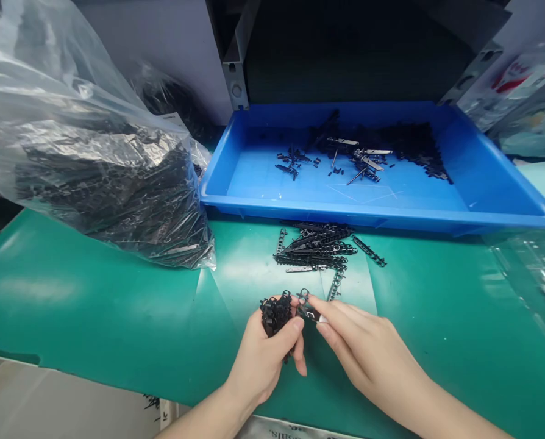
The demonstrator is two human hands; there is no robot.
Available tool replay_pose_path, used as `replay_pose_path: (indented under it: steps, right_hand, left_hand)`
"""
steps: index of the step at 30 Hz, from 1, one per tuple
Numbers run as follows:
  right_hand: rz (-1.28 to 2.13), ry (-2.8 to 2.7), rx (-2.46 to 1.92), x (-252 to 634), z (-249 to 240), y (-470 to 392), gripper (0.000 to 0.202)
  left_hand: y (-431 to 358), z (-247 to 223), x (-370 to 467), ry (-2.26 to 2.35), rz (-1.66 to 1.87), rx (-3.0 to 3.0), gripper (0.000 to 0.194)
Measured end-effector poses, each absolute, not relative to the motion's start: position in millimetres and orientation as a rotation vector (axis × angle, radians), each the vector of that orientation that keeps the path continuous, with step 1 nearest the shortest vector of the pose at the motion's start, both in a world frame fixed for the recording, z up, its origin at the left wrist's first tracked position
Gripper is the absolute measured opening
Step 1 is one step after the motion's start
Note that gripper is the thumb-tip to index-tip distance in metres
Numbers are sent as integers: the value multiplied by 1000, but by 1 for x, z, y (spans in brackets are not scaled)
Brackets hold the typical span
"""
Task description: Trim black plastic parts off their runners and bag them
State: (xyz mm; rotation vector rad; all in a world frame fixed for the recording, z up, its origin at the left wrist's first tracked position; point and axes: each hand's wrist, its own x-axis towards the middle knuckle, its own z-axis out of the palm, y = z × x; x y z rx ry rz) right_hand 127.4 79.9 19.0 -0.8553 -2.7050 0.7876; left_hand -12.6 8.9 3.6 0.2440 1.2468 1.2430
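My left hand point(266, 347) is closed around a bundle of black plastic strips point(276, 314), whose ringed ends stick up above the thumb. Close by on the right, my right hand point(361, 341) pinches a single black plastic strip point(309, 312) between thumb and fingertips, beside the left thumb. Part of that strip is hidden by the fingers. Just beyond both hands, a loose pile of similar black strips point(316, 247) lies on the green mat point(419, 286). One separate strip point(368, 250) rests to the right of the pile.
A blue tray point(377, 214) at the back holds black strips and small black bits. To the left sits a clear plastic bag point(117, 189) full of black parts. Clear plastic packaging point(535, 274) stands at the right edge. A dark panel with metal brackets point(236, 85) rises behind the tray.
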Motion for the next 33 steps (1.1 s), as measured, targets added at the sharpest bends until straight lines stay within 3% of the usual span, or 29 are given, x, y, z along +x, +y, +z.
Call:
replay_pose_path:
  steps: [7,28,33]
  right_hand:
    - [515,-2704,-817,125,19,76,37]
    - [540,-2605,-884,120,12,66,41]
    - [377,-2510,-982,117,0,64,37]
  left_hand:
    - [5,2,-11,1331,1259,307,30]
    - [7,-4,-4,1459,1264,293,20]
    - [9,-3,2,1437,1243,210,22]
